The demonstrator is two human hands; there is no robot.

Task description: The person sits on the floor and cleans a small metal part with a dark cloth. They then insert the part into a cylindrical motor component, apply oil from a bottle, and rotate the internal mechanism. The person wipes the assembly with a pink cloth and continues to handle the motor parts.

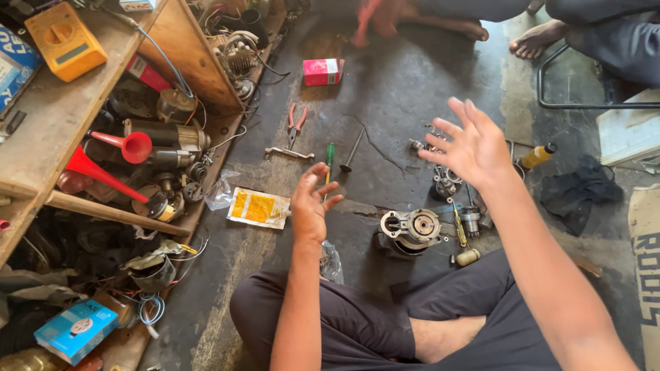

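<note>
On the dark concrete floor [399, 89], directly in front of a person sitting cross-legged, lies a round metal motor housing [411, 230], its open end facing up, between the knees and a scatter of small metal parts [440, 180]. Both hands are raised above it, empty and spread: the left hand [311, 204] hovers with fingers loosely curled near a green-handled screwdriver [329, 159], and the right hand [471, 145] is fanned wide open over the small parts, touching nothing. Around the housing are a small yellowish bottle [467, 257], a larger yellow bottle [537, 156] lying on its side, a black rag [577, 191], red-handled pliers [296, 121], a spanner [289, 153], a yellow packet [258, 207] and a pink box [322, 71]. My judgement is that the loose parts lie so close to the legs that a shifted knee or a careless sweep of a hand could scatter them, and the toppled bottle could roll or leak if knocked. To the left, open wooden shelves [58, 130] are crammed with old motors, wire coils and a red funnel [127, 145]; a yellow meter [63, 41] sits on top, and a blue box [74, 330] rests below. Another person's bare feet [536, 38] show at the top edge.
</note>
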